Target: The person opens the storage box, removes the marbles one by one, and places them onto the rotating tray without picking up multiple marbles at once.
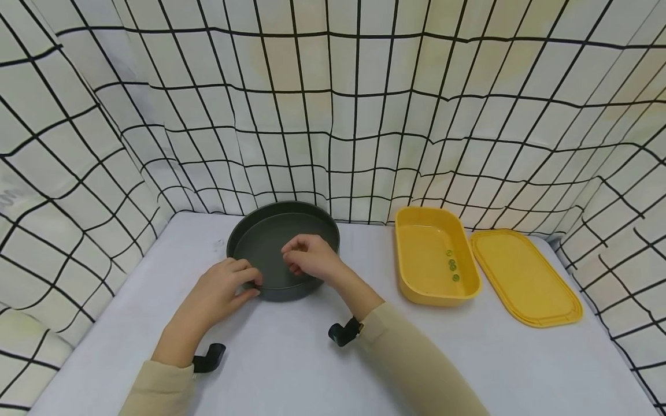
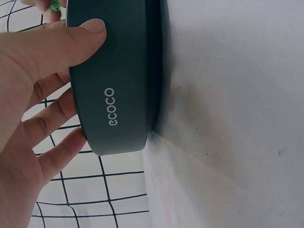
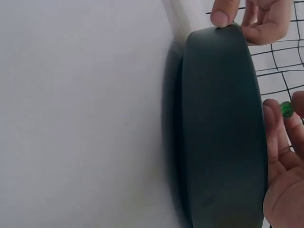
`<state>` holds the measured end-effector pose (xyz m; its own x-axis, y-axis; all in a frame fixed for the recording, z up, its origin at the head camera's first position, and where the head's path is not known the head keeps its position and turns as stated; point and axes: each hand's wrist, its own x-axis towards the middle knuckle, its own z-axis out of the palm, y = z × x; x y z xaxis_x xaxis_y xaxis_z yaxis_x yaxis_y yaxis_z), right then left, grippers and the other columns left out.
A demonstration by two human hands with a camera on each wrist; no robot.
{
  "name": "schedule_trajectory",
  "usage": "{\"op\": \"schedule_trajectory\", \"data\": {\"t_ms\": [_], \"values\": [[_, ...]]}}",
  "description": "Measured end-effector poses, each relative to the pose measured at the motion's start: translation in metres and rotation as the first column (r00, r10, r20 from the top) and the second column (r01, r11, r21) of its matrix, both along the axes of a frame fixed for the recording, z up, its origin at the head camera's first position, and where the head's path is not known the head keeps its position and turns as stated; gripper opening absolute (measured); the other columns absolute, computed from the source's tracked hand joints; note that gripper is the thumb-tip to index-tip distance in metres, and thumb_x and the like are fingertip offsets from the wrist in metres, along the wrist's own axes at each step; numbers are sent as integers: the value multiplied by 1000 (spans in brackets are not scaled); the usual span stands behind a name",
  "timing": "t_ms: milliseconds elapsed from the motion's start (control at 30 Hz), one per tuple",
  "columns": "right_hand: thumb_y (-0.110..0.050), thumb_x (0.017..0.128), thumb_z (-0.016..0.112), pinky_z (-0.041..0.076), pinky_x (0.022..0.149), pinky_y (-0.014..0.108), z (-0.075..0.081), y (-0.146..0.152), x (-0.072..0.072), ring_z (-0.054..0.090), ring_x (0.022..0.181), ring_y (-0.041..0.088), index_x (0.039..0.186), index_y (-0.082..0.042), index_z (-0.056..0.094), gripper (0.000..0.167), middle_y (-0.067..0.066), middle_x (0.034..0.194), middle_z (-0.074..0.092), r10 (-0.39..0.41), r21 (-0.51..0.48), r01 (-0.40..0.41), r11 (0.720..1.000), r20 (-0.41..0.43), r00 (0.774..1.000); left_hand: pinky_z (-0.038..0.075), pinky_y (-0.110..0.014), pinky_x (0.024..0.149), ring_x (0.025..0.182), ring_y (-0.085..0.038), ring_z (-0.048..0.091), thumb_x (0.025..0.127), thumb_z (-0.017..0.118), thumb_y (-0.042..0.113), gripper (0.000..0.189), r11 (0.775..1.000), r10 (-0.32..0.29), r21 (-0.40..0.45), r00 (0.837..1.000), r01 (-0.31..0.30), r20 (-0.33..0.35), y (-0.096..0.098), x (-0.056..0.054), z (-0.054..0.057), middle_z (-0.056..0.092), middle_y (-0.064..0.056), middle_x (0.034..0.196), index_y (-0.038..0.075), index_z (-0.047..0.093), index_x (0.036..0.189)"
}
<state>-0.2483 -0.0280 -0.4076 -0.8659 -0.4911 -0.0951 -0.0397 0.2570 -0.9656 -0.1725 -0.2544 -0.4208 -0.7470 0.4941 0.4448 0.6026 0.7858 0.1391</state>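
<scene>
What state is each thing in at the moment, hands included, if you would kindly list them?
Pan: upright, uncovered.
Tub: upright, uncovered.
Lid: off, lying flat beside the tub.
Loose beads: lying in the tub.
Left hand: gripping the pan's rim.
Right hand: pinching a green bead.

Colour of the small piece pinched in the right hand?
Green; the small piece shows best in the right wrist view.
</scene>
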Motion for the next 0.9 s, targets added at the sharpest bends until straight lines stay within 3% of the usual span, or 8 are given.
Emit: {"op": "schedule_trajectory", "data": {"t_ms": [233, 500, 700, 900], "values": [[-17, 91, 67, 54, 63, 26, -4, -6, -3, 65, 68, 12, 96, -14, 69, 7, 2, 78, 68, 59, 215, -31, 976, -128, 990, 48, -35, 67, 79, -13, 55, 69, 90, 9, 30, 1000, -5, 4, 1000, 5, -13, -1, 1, 0, 62, 8, 85, 22, 69, 86], [-18, 88, 71, 48, 63, 23, -5, -10, -3, 61, 65, 8, 91, -19, 70, 4, -7, 71, 66, 138, 417, -25, 908, -244, 960, 48, -35, 67, 79, -13, 56, 69, 90, 9, 31, 1000, -13, 12, 999, 13, -30, -1, 0, -2, 62, 10, 86, 23, 69, 86], [-19, 86, 73, 44, 67, 25, -5, -12, 1, 58, 67, 8, 89, -22, 70, 6, -11, 71, 64, 189, 524, 25, 852, -351, 917, 49, -35, 68, 80, -13, 56, 69, 90, 10, 30, 1000, -16, 4, 999, 17, -33, 0, 1, 0, 62, 9, 87, 22, 69, 86], [-20, 86, 72, 43, 63, 25, -5, -13, 4, 56, 63, 9, 92, -22, 69, 7, -9, 68, 62, 205, 574, 48, 818, -368, 907, 49, -35, 68, 80, -13, 57, 69, 91, 9, 30, 1000, -14, 10, 999, 15, -33, 0, 2, 0, 63, 9, 87, 22, 69, 86]]}}
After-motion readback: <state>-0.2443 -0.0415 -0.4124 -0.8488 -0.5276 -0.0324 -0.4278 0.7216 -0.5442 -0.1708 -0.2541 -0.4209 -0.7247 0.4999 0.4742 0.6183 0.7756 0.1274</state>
